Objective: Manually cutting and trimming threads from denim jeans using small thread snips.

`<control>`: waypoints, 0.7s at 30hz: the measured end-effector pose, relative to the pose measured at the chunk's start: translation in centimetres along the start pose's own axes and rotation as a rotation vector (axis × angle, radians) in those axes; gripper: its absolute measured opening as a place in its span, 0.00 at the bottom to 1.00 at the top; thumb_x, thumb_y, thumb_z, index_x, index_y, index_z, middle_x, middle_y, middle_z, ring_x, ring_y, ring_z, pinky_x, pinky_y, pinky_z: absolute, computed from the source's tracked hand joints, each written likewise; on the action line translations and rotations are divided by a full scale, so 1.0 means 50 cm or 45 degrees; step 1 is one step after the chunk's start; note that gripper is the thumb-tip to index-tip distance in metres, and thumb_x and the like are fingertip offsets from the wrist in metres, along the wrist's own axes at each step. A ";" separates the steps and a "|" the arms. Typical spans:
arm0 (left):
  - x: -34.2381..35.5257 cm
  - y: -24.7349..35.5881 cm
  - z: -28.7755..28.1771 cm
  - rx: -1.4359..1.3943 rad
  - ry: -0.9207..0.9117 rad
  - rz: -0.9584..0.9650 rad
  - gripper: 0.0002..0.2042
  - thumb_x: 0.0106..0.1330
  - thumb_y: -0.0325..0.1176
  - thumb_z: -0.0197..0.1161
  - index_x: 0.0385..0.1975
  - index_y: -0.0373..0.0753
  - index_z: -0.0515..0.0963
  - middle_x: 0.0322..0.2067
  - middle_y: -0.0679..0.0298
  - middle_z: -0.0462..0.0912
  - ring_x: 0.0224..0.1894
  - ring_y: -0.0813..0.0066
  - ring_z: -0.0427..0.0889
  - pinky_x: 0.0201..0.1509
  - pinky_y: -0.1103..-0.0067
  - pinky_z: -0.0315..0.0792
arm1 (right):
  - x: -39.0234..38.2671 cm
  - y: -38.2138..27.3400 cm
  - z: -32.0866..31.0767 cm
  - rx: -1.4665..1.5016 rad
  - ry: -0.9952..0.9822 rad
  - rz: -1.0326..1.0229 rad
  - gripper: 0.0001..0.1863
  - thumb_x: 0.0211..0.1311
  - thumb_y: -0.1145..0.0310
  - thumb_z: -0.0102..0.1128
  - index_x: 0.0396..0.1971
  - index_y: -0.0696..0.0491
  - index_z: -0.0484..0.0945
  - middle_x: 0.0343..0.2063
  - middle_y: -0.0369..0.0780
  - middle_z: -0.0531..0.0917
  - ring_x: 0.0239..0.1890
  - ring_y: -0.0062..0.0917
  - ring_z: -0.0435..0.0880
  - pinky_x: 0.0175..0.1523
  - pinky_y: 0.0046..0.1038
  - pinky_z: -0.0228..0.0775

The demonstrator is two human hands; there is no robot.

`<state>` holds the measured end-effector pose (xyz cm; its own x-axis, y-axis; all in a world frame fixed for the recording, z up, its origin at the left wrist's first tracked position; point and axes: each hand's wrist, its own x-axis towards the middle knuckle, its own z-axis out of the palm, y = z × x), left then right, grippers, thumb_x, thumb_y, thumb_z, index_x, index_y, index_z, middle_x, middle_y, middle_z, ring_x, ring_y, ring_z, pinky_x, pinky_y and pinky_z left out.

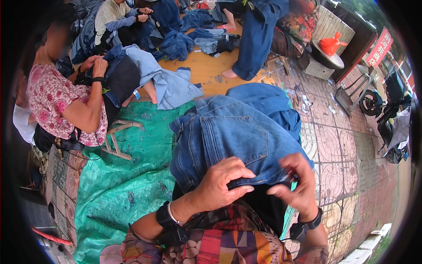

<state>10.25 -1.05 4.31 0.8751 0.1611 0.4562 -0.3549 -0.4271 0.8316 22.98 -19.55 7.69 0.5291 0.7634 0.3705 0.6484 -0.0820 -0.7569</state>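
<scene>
A pair of blue jeans lies across my lap, its back pocket and stitched seams facing up. My left hand is closed on the near edge of the jeans, the cloth between thumb and fingers. My right hand is beside the right end of that edge, its fingers curled and partly blurred. Something small and dark with a pale spot shows by its fingers; I cannot make out what it is. More dark blue denim lies just beyond the jeans.
A green tarp covers the ground at left, with a small wooden stool on it. A person in a flowered top handles jeans there. Denim heaps and other people are farther off. Patterned paving runs along the right.
</scene>
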 end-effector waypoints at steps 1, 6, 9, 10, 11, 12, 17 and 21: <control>-0.001 0.001 0.001 0.024 -0.001 0.016 0.13 0.47 0.25 0.70 0.33 0.36 0.77 0.29 0.61 0.75 0.33 0.63 0.76 0.39 0.74 0.70 | 0.000 -0.014 0.020 -0.080 -0.016 -0.074 0.20 0.39 0.72 0.71 0.35 0.56 0.75 0.31 0.38 0.76 0.26 0.26 0.74 0.29 0.22 0.65; -0.006 0.079 -0.007 -0.153 0.016 -0.072 0.11 0.52 0.30 0.70 0.33 0.35 0.78 0.30 0.62 0.76 0.31 0.72 0.76 0.34 0.78 0.69 | 0.007 0.037 0.034 -0.318 0.152 -0.380 0.18 0.28 0.78 0.58 0.29 0.56 0.77 0.28 0.42 0.77 0.25 0.34 0.76 0.26 0.29 0.66; -0.018 0.080 0.021 -0.783 -0.611 -0.355 0.18 0.62 0.45 0.62 0.36 0.33 0.77 0.34 0.65 0.76 0.29 0.81 0.71 0.33 0.85 0.66 | 0.016 0.021 0.032 -0.284 0.244 -0.427 0.16 0.29 0.75 0.57 0.27 0.57 0.77 0.26 0.42 0.77 0.22 0.33 0.75 0.25 0.30 0.65; -0.035 0.070 0.053 -1.018 -0.528 -0.557 0.21 0.63 0.49 0.60 0.39 0.33 0.75 0.36 0.66 0.76 0.31 0.82 0.71 0.35 0.85 0.66 | 0.019 0.010 0.030 -0.273 0.237 -0.440 0.16 0.29 0.75 0.57 0.27 0.57 0.77 0.26 0.42 0.77 0.22 0.33 0.75 0.25 0.30 0.65; -0.044 0.062 0.073 -1.255 -0.448 -0.757 0.24 0.64 0.52 0.58 0.43 0.33 0.74 0.38 0.67 0.76 0.33 0.83 0.71 0.38 0.86 0.66 | 0.021 -0.002 0.026 -0.284 0.206 -0.480 0.16 0.29 0.74 0.57 0.27 0.57 0.77 0.25 0.42 0.77 0.22 0.32 0.74 0.25 0.29 0.65; -0.032 0.057 0.063 -1.311 -0.381 -0.814 0.18 0.67 0.47 0.56 0.44 0.37 0.73 0.29 0.72 0.69 0.37 0.84 0.69 0.44 0.85 0.64 | 0.021 -0.011 0.025 -0.294 0.175 -0.518 0.16 0.29 0.73 0.57 0.26 0.58 0.77 0.24 0.41 0.77 0.21 0.32 0.74 0.24 0.29 0.64; -0.063 -0.052 0.096 -1.470 0.156 -1.055 0.28 0.65 0.56 0.53 0.51 0.35 0.71 0.50 0.63 0.74 0.50 0.73 0.73 0.56 0.74 0.66 | -0.009 0.000 0.071 -0.200 -0.086 -0.550 0.20 0.24 0.76 0.59 0.29 0.56 0.77 0.26 0.38 0.76 0.22 0.30 0.74 0.24 0.28 0.65; -0.049 -0.073 0.115 -1.506 0.704 -1.072 0.16 0.66 0.43 0.57 0.45 0.38 0.75 0.43 0.65 0.77 0.48 0.75 0.74 0.55 0.74 0.67 | -0.007 0.017 0.073 -0.004 -0.131 -0.462 0.20 0.26 0.79 0.60 0.30 0.56 0.77 0.26 0.39 0.77 0.24 0.31 0.76 0.25 0.28 0.67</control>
<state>11.30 -5.02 -1.65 0.8168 0.3954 -0.4201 -0.1218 0.8299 0.5444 21.35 -17.54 4.93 0.2069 0.8033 0.5584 0.7854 0.2039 -0.5844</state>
